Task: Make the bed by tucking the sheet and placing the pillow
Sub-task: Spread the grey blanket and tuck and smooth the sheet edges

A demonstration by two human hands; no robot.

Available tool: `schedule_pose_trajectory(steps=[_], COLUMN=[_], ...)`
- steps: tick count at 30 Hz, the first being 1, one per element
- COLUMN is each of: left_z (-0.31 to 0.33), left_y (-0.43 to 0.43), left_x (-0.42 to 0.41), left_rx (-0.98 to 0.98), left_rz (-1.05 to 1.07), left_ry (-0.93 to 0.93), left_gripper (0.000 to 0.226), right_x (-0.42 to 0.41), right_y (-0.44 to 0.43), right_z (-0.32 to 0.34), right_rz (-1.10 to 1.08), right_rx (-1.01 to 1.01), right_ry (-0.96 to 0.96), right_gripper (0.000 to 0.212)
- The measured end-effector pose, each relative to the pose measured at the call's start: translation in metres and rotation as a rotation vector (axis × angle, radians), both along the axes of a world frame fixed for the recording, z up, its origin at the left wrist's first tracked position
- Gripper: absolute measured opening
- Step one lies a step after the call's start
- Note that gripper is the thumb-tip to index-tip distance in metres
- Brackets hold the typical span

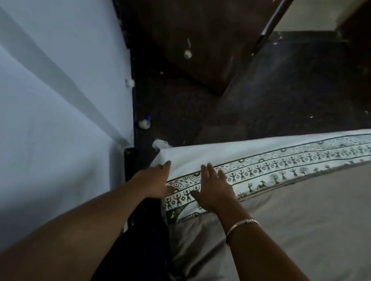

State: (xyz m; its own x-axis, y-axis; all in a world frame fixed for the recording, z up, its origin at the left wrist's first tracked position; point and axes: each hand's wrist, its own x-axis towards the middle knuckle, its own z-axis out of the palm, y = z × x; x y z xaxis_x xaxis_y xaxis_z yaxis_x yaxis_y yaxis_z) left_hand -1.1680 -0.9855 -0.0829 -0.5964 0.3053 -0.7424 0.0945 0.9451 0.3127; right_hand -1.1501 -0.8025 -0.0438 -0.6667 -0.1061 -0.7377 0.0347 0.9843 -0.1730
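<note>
We had both hands down on the sheet (pixel 300 158) at the near corner of the bed (pixel 315 212); left hand (pixel 156 181) sat on the plain white margin right at the corner, right hand (pixel 214 190) just beside it on the green figured border, a bangle (pixel 243 223) on that wrist; on both, the fingers (pixel 209 170) lay straight and a little apart, pressing flat, clamped on nothing. The border's long axis ran away from us up and to the right, towards the far corner; the loose edge lay just past the fingertips, on the side that dropped to the dark floor (pixel 233 114); the pale wall (pixel 44 66) closed in on the left. So we judged the tuck had to go forward and down over that edge, and the left hand was the nearer one to the corner; the right was better placed to slide along the band. Grey fabric (pixel 299 234) spread behind the right arm; mattress or pillow, we could not tell.
</note>
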Motion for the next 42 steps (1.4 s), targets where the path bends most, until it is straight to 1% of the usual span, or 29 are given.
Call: schedule_pose_trajectory(steps=[3, 7, 9, 13, 17, 21, 24, 26, 28, 30, 32, 34, 37, 42], left_z=[-0.038, -0.086, -0.107, -0.142, -0.166, -0.182, -0.190, -0.192, -0.192, -0.193, -0.193, -0.196, -0.196, -0.192], left_y=[-0.013, -0.014, -0.011, -0.014, -0.018, -0.015, -0.021, -0.026, -0.029, -0.033, -0.042, -0.051, -0.052, -0.028], left_x=[-0.020, -0.035, -0.041, -0.058, -0.063, -0.061, -0.065, -0.066, -0.066, -0.070, -0.082, -0.101, -0.123, -0.125], left_rx=[0.028, 0.036, 0.017, -0.045, 0.053, 0.134, 0.142, 0.148, 0.160, 0.187, 0.197, 0.174, 0.134, 0.164], left_rz=[0.109, 0.187, 0.199, 0.211, 0.353, 0.511, 0.463, 0.356, 0.247, 0.249, 0.377, 0.477, 0.427, 0.414], left_ry=[-0.048, -0.127, -0.118, -0.025, 0.155, 0.269, 0.355, 0.403, 0.410, 0.395, 0.398, 0.457, 0.477, 0.400], left_gripper=[0.084, 0.082, 0.079, 0.066, 0.043, 0.034, 0.026, 0.022, 0.018, 0.014, 0.012, 0.011, 0.015, 0.033], right_x=[-0.029, -0.054, -0.063, -0.077, -0.090, -0.099, -0.108, -0.116, -0.126, -0.137, -0.148, -0.161, -0.177, -0.170], right_y=[-0.016, -0.034, -0.040, -0.052, -0.057, -0.057, -0.059, -0.063, -0.065, -0.067, -0.072, -0.081, -0.088, -0.078], right_z=[-0.033, -0.080, -0.102, -0.141, -0.175, -0.199, -0.209, -0.212, -0.211, -0.208, -0.206, -0.205, -0.208, -0.209], right_rz=[-0.037, -0.018, -0.043, -0.067, -0.014, -0.046, -0.055, -0.009, 0.031, 0.104, 0.156, 0.110, -0.040, 0.060], right_rx=[-0.060, -0.063, -0.067, -0.052, -0.006, 0.019, 0.005, -0.022, -0.052, -0.068, -0.099, -0.143, -0.110, -0.064], right_ry=[-0.072, -0.105, -0.115, -0.044, 0.017, 0.072, 0.221, 0.293, 0.321, 0.334, 0.351, 0.388, 0.375, 0.266], right_gripper=[0.080, 0.078, 0.078, 0.076, 0.070, 0.055, 0.032, 0.021, 0.015, 0.014, 0.016, 0.015, 0.018, 0.031])
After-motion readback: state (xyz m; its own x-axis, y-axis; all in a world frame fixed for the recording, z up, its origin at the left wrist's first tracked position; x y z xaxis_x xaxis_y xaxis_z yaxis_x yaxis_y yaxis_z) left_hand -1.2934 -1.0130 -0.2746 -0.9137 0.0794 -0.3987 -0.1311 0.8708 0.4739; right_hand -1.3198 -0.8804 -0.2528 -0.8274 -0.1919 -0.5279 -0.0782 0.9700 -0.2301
